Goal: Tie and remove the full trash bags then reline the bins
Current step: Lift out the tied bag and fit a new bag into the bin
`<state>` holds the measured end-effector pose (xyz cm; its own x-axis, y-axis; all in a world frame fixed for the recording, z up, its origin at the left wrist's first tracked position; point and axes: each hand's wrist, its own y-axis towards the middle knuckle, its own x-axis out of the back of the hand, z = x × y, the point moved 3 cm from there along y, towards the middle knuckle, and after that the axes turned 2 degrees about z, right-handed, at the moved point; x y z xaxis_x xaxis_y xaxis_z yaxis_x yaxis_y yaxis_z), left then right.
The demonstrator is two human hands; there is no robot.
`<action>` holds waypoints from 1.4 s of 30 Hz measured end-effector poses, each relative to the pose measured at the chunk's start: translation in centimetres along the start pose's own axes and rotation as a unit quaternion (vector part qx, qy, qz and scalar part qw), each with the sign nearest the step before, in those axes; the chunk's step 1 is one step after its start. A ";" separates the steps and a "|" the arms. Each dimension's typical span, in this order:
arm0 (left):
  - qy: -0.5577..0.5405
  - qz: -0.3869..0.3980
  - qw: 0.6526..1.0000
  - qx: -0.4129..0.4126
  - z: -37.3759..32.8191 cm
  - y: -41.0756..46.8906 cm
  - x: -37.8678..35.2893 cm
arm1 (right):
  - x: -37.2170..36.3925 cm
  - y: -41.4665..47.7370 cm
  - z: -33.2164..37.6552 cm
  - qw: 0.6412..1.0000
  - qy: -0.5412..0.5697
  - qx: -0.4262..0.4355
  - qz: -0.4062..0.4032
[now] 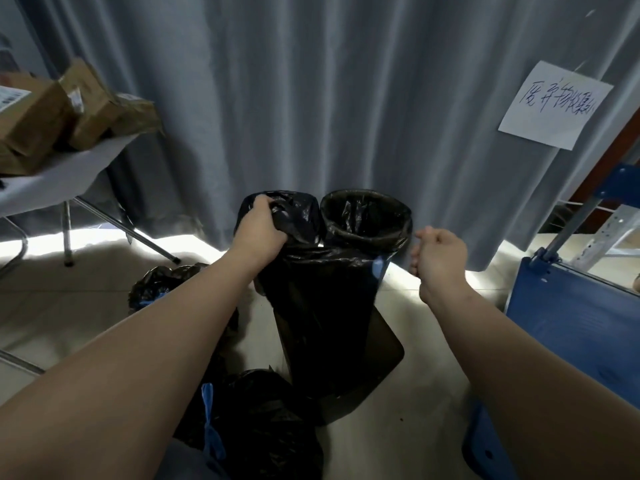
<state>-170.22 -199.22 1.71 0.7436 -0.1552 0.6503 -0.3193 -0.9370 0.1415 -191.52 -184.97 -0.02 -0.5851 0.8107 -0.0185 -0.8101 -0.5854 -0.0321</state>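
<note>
With tied bags (270,410) on the near floor and the right bin (398,216) relined, the left hand (259,230) clamps the liner (304,216) just left of it, still unfitted, while the curled right hand (438,258) sits near that bin's rim, its hold unclear.

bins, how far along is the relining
Done: tied full bags lie on the floor, and the right bin is lined. In hand: the left hand grips a loose liner beside it, not yet seated. Left: seat that liner, carry the bags out.
</note>
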 end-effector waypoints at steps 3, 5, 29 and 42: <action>-0.052 0.012 0.998 0.016 0.8 -0.1 0.6 | -0.1 0.1 -0.6 0.989 -0.083 -0.027 0.117; -0.101 0.046 0.994 -0.012 -0.3 -0.7 0.2 | -1.0 -0.6 -1.5 0.965 -0.123 -0.098 0.209; -0.289 0.120 0.950 -0.021 -3.7 -1.2 0.5 | -1.8 -0.3 0.1 0.972 0.075 -0.033 0.220; -0.063 -0.020 0.996 0.063 2.5 0.7 1.6 | 2.3 1.2 -0.8 0.943 -0.296 0.074 0.135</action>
<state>-167.74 -200.89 0.95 0.8250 -0.1481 0.5454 -0.2175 -0.9739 0.0645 -193.81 -183.82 -0.88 -0.6535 0.5129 0.5566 -0.5984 -0.8004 0.0351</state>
